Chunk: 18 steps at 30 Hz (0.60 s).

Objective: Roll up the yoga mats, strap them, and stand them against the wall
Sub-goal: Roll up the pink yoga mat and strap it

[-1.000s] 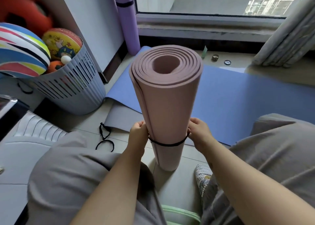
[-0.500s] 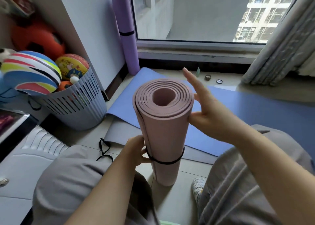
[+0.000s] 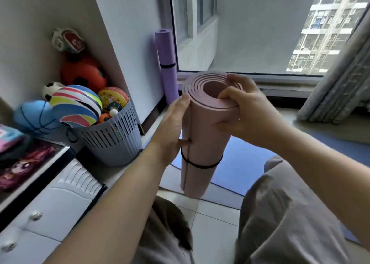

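Up from beside the coil, the right hand (image 3: 246,111) now clamps the top rim of the pink mat roll (image 3: 202,135), fingers hooked over the edge into the layers and thumb on the outside. Meanwhile the left hand (image 3: 175,127) has climbed from the black strap (image 3: 201,165) to lie flat along the roll's left side, fingers straight, thumb just above the strap. The roll stands upright between the person's knees over the tiled floor (image 3: 216,213); whether its foot touches the tiles is hard to tell. Behind it the blue mat (image 3: 242,159) lies flat, partly hidden by the roll and a knee. A strapped purple mat roll (image 3: 165,49) stands against the wall (image 3: 128,23) by the window, its foot hidden behind the left hand. The slatted basket (image 3: 114,143) holds a striped ball (image 3: 76,105), a cartoon-printed ball (image 3: 113,99) and smaller balls; whatever lies deeper is mostly hidden.
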Motion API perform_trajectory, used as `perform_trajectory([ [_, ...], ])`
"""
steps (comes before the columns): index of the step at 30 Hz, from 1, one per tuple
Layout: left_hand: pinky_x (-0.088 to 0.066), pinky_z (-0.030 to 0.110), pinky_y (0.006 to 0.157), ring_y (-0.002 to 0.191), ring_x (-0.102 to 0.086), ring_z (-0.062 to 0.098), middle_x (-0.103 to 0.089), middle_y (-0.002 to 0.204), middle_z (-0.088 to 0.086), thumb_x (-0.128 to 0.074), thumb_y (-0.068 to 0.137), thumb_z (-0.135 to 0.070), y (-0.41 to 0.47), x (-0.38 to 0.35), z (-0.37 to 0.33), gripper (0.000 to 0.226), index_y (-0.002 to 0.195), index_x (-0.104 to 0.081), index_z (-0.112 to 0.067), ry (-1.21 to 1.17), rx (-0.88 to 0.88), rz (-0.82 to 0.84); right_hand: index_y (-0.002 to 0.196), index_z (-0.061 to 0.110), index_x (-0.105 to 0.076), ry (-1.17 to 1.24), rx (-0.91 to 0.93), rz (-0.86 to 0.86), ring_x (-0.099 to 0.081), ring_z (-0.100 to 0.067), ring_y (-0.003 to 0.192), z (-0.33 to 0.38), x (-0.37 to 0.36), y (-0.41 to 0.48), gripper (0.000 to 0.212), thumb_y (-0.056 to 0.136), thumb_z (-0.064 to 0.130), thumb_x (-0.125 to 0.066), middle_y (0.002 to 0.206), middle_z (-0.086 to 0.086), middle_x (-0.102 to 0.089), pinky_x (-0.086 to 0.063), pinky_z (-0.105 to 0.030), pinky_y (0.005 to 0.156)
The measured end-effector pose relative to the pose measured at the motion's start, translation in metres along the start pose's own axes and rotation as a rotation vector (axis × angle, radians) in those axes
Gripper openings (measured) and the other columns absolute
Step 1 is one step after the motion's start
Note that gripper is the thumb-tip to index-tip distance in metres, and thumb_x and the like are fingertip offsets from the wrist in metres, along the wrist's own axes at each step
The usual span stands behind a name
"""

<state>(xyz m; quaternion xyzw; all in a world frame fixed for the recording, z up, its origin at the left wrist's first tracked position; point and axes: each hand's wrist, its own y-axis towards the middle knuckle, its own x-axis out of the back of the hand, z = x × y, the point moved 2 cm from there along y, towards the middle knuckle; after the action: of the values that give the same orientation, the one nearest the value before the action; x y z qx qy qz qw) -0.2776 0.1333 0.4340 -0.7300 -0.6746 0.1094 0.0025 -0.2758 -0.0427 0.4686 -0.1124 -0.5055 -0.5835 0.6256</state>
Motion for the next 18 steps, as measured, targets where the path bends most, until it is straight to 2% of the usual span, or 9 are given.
perform_trajectory([
  [3,-0.050,0.046,0.093,0.118,-0.054,0.005,-0.056,0.132,-0.014,-0.050,0.093,-0.053,0.023,0.002,-0.033,0.047,0.137,-0.046,-0.034,0.079,-0.121,-0.023,0.104,0.012,-0.061,0.028,0.055,-0.129,-0.040,-0.028,0.130,-0.008,-0.002,0.032,0.048,0.062,0.016,-0.085,0.147,-0.011,-0.027,-0.033,-0.025,0.100],
  [5,-0.049,0.049,0.094,0.106,-0.052,-0.001,-0.053,0.128,-0.016,-0.049,0.094,-0.049,0.042,0.005,-0.052,0.044,0.135,-0.046,-0.035,0.172,-0.135,-0.045,0.102,0.010,-0.061,0.058,0.079,-0.195,-0.038,-0.032,0.131,-0.020,-0.017,0.056,0.046,0.062,0.013,-0.085,0.147,-0.013,-0.026,-0.037,-0.030,0.100],
  [7,-0.051,0.048,0.090,0.094,-0.049,-0.003,-0.052,0.117,-0.020,-0.055,0.092,-0.048,0.070,0.010,-0.062,0.044,0.133,-0.044,-0.037,0.253,-0.109,-0.054,0.099,0.009,-0.060,0.072,0.094,-0.246,-0.038,-0.033,0.132,-0.033,-0.038,0.083,0.044,0.064,0.013,-0.085,0.148,-0.013,-0.026,-0.046,-0.036,0.094],
  [9,-0.055,0.040,0.081,0.095,-0.055,0.000,-0.056,0.112,-0.018,-0.065,0.088,-0.042,0.101,0.016,-0.063,0.048,0.130,-0.042,-0.037,0.308,-0.127,-0.069,0.097,0.010,-0.061,0.069,0.132,-0.302,-0.039,-0.033,0.132,-0.046,-0.062,0.110,0.040,0.066,0.016,-0.085,0.148,-0.013,-0.029,-0.054,-0.041,0.081],
  [12,-0.059,0.033,0.064,0.104,-0.059,0.010,-0.055,0.124,-0.009,-0.076,0.075,-0.037,0.158,0.032,-0.057,0.071,0.135,-0.037,-0.039,0.348,-0.195,-0.132,0.096,0.009,-0.061,0.063,0.169,-0.355,-0.038,-0.035,0.133,-0.071,-0.100,0.156,0.039,0.067,0.018,-0.085,0.147,-0.014,-0.032,-0.057,-0.047,0.071],
  [14,-0.059,0.034,0.069,0.109,-0.061,0.015,-0.054,0.128,-0.006,-0.076,0.067,-0.038,0.205,0.044,-0.050,0.083,0.138,-0.034,-0.038,0.360,-0.236,-0.150,0.096,0.008,-0.062,0.069,0.170,-0.381,-0.038,-0.036,0.133,-0.093,-0.126,0.188,0.039,0.066,0.017,-0.086,0.146,-0.016,-0.033,-0.057,-0.045,0.070],
  [16,-0.056,0.039,0.086,0.113,-0.060,0.015,-0.056,0.129,-0.006,-0.076,0.062,-0.040,0.253,0.056,-0.043,0.090,0.140,-0.032,-0.035,0.384,-0.268,-0.181,0.096,0.008,-0.062,0.088,0.168,-0.389,-0.037,-0.037,0.133,-0.118,-0.152,0.221,0.040,0.066,0.015,-0.086,0.146,-0.016,-0.032,-0.056,-0.042,0.071],
  [18,-0.051,0.042,0.095,0.117,-0.058,0.016,-0.054,0.133,-0.007,-0.076,0.056,-0.048,0.301,0.069,-0.034,0.102,0.145,-0.028,-0.034,0.400,-0.273,-0.198,0.097,0.008,-0.061,0.098,0.165,-0.384,-0.037,-0.037,0.133,-0.145,-0.180,0.256,0.041,0.065,0.013,-0.086,0.147,-0.016,-0.032,-0.055,-0.043,0.074],
])
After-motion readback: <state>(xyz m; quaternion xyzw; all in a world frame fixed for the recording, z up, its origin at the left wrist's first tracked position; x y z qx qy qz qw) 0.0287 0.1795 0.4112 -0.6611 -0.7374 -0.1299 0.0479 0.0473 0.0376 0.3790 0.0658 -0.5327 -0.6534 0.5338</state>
